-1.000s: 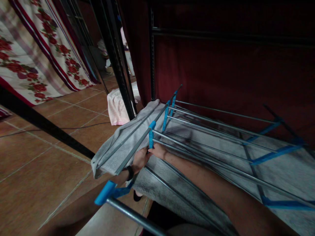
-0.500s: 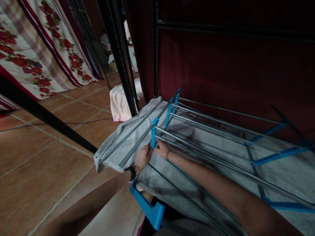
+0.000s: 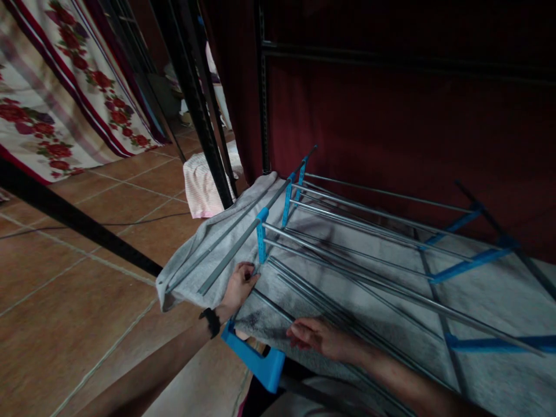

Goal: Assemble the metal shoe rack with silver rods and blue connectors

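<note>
A metal rack with blue plastic brackets point(image 3: 261, 242) and several thin metal rods point(image 3: 369, 255) lies on a grey blanket point(image 3: 243, 227). My left hand point(image 3: 238, 286), with a dark band on its wrist, is closed with the fingertips pinched on a grey frame bar just below the nearest blue bracket. My right hand point(image 3: 315, 337) is closed around a loose metal rod point(image 3: 275, 307), whose far end lies close to my left fingers. In front of me, a blue plastic end piece point(image 3: 256, 360) sticks out past the blanket's edge.
Black slotted metal posts point(image 3: 203, 116) rise beyond the blanket, and one slants across the left point(image 3: 78, 217). A dark red cloth point(image 3: 391, 145) hangs behind. A flowered curtain point(image 3: 56, 116), a striped cloth point(image 3: 200, 185) and a cable point(image 3: 108, 224) are over the tiled floor point(image 3: 78, 301).
My right hand has left the bracket and moved down toward me onto the loose rod. My left hand has shifted slightly down and left in view. The view has turned a little right.
</note>
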### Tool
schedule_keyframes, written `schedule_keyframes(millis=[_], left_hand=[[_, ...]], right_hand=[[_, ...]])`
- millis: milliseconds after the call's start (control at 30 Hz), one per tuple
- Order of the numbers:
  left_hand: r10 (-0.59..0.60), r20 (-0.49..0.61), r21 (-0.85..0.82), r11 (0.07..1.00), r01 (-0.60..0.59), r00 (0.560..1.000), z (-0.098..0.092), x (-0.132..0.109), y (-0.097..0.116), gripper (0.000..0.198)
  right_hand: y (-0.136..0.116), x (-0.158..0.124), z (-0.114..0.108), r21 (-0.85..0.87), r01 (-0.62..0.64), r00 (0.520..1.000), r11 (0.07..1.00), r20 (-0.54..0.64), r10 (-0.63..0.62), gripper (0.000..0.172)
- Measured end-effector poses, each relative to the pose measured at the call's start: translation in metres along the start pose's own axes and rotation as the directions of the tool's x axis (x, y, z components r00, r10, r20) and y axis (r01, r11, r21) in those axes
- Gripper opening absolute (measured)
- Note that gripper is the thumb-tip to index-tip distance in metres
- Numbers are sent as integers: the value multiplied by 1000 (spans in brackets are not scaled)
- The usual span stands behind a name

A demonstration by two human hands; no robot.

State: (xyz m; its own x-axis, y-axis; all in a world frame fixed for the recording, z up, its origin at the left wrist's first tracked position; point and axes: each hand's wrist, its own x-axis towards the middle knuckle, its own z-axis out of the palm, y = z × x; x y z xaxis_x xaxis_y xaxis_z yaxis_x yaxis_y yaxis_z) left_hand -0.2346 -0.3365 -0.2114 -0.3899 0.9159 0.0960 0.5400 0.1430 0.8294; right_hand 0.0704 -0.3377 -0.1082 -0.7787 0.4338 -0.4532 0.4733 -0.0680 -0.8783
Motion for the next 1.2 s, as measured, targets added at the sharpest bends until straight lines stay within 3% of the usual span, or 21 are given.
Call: schedule_keyframes(millis=[133,267,400,533,733,833,1000,1200], left_hand=[[-51,29,103,994,47,998,-3,1,11,26],[-57,126,184,982,33,990,-4,2,25,32],[-52,170,285,958,1,984,-3,6,31,37],[-39,197,320,947,-26,980,-1,12,26,38],[-61,217,268,963,0,974,-5,22,27,38],[-55,227,227,974,2,972,-10,25,33,33],[-49,291,242,970,-24,956,-12,34,31,22],[-53,276,298,954,-33,960,-7,47,23,13]], right_hand=[[-3,-49,7,85,-64,998,994,16,63,68],[0,-92,19,-80,-142,984,987,-120,132,51],[12,-115,34,-212,-159,969,964,-220,111,38],[-4,-119,41,-290,-107,957,951,-289,19,31],[-71,-111,38,-497,-94,958,863,-281,-57,24],[-93,-107,40,-614,-61,956,787,-263,-131,24],[-103,-99,46,-725,-15,946,689,-233,-225,23],[-95,-91,54,-787,26,923,617,-218,-317,26]])
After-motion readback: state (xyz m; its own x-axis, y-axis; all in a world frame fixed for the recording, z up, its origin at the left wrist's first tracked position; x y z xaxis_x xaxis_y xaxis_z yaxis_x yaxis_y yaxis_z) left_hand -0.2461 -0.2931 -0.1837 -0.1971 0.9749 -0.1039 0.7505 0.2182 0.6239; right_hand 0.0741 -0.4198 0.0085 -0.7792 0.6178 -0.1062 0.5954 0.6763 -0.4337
